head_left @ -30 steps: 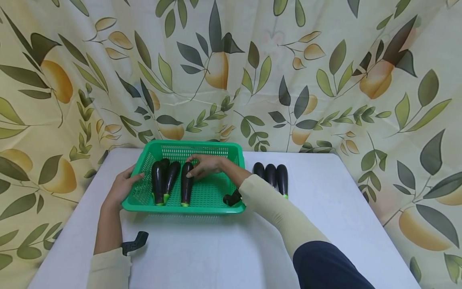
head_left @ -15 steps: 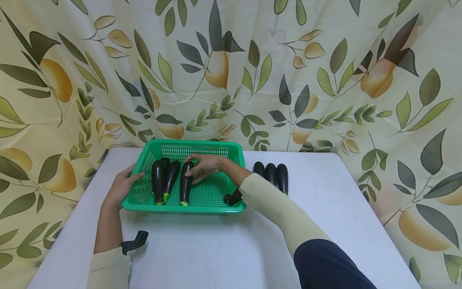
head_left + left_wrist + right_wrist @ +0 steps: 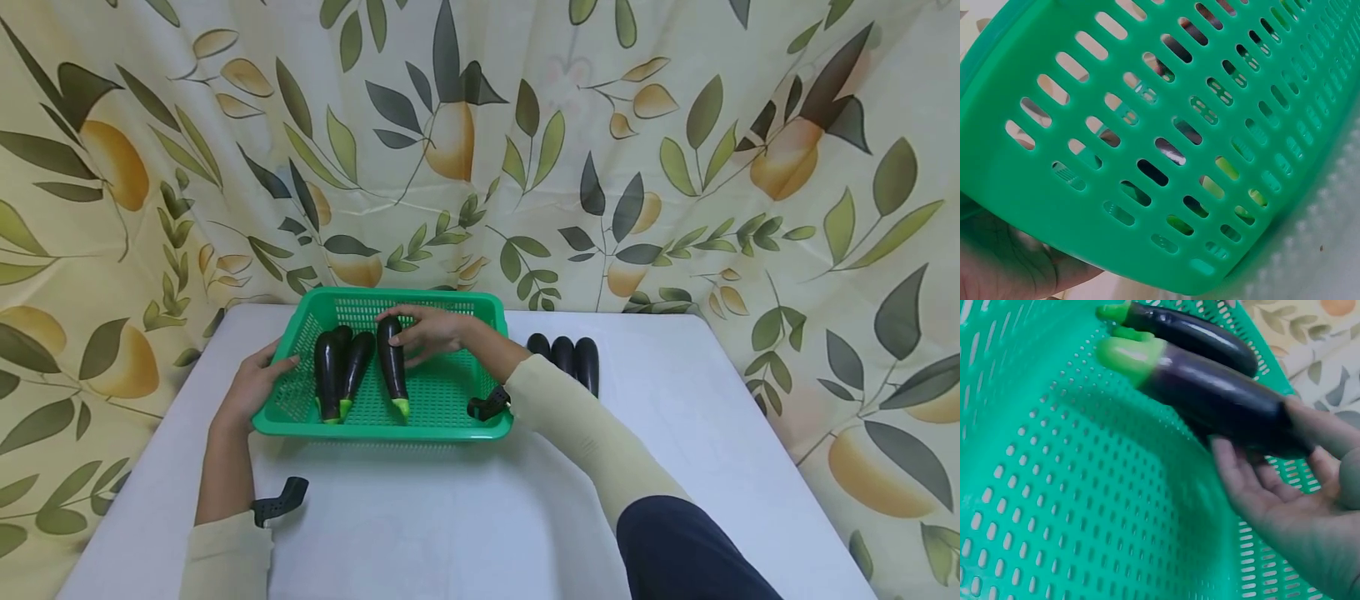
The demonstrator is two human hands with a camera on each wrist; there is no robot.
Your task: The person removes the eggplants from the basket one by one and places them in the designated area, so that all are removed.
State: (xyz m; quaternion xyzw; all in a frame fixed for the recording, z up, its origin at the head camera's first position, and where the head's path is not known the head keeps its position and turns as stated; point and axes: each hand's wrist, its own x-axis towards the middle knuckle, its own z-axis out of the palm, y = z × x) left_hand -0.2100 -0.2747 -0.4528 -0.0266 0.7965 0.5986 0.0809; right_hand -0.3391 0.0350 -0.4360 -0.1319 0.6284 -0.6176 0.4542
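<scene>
My right hand [image 3: 435, 332] grips a dark purple eggplant [image 3: 392, 358] by its rounded end, over the floor of a green perforated basket [image 3: 442, 430]. In the right wrist view this eggplant [image 3: 1222, 394] is tilted, its green stem end pointing away from the hand [image 3: 1291, 506]. Several more eggplants [image 3: 327, 375] lie together in the left part of the basket. At the basket's left side my left hand [image 3: 255, 385] holds the rim, thumb over the edge. The left wrist view is mostly filled by the slotted basket wall [image 3: 1041, 181], with part of the left hand [image 3: 1016, 262] below it.
To the right of the basket, a row of 3 eggplants [image 3: 562, 357] lies on the white-covered table [image 3: 420, 517], partly behind the right sleeve. A leaf-and-fruit patterned curtain [image 3: 480, 150] hangs behind the table. Black wrist cameras [image 3: 281, 502] stick out from both wrists.
My right hand has lifted the eggplant slightly up, and its stem end has swung to the right. The left hand stays at the basket rim.
</scene>
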